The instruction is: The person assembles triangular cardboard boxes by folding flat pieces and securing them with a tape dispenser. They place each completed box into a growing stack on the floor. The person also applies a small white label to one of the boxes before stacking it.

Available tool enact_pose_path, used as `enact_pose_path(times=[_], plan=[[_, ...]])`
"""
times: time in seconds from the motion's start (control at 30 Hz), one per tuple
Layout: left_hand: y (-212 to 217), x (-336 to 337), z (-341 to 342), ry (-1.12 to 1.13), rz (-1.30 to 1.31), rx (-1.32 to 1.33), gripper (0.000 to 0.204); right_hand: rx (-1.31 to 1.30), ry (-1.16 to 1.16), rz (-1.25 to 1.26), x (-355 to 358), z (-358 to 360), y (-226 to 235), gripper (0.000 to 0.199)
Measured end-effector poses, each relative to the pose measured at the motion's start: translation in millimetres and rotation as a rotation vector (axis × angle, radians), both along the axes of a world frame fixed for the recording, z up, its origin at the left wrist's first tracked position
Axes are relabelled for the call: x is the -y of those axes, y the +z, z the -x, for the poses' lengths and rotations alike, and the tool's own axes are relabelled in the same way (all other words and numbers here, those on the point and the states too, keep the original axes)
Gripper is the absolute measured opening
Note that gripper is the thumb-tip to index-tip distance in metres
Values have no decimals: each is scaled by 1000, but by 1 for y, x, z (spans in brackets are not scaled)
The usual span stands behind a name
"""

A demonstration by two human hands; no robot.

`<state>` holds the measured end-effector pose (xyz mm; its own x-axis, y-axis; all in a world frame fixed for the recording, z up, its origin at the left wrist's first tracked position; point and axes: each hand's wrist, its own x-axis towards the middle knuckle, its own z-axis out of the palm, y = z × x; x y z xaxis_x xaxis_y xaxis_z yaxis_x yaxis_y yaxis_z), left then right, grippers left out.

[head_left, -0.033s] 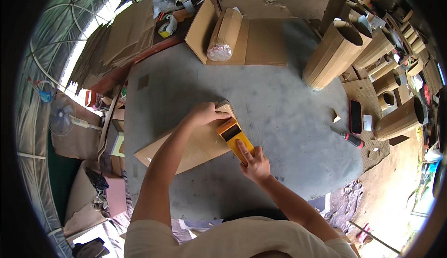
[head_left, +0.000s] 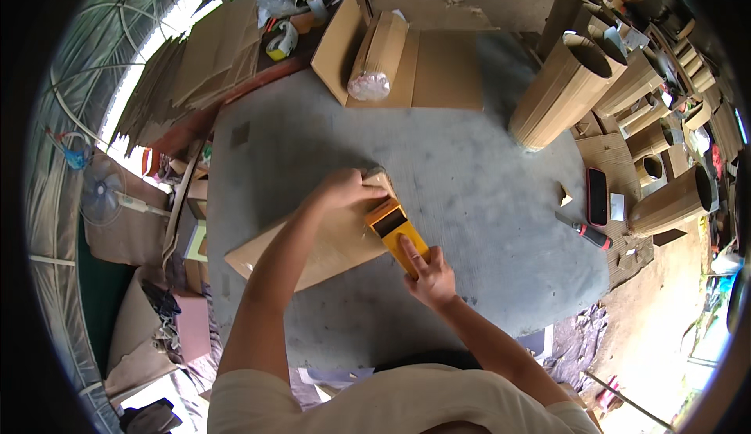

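A grey table [head_left: 485, 199] was taken as the landmark: at its far edge a flat cardboard sheet [head_left: 438, 66] was laid, with a wrapped roll [head_left: 378, 54] resting on it. At its right edge cardboard tubes [head_left: 563, 90] were stood, and a dark phone [head_left: 598, 196] and a red-handled tool [head_left: 585, 232] were seen beside them. Off its left side a fan [head_left: 100, 195] was placed.

A person leans over a grey table [head_left: 485, 199]. The left hand [head_left: 344, 191] presses flat on the upper end of a folded cardboard sheet [head_left: 313, 250] lying slantwise on the table. The right hand [head_left: 426, 273] grips a yellow tool [head_left: 395, 230] whose top rests against the sheet's right edge, forefinger stretched along it. Farther off stand a cardboard tube [head_left: 559, 93] and a wrapped roll [head_left: 379, 54] on flat cardboard. A dark phone [head_left: 597, 197] and a red-handled cutter [head_left: 585, 232] lie at the right.
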<state>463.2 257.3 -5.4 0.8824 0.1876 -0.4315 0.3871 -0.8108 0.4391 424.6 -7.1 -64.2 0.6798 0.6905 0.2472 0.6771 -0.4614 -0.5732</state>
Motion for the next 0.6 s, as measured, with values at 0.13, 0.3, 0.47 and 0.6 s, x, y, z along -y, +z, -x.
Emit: enact_pose_path(times=[0.13, 0.3, 0.47, 0.6], plan=[[-5, -4, 5, -39, -67, 57, 66, -22, 30, 143, 34, 18, -12, 86], [-11, -3, 5, -51, -100, 67, 66, -156, 57, 434, 20, 15, 14, 79], [-16, -8, 8, -32, -173, 112, 70, -350, 123, 724, -30, 3, 75, 72], [-21, -7, 7, -73, -222, 153, 70, -237, 107, 783, -80, -1, 88, 48]])
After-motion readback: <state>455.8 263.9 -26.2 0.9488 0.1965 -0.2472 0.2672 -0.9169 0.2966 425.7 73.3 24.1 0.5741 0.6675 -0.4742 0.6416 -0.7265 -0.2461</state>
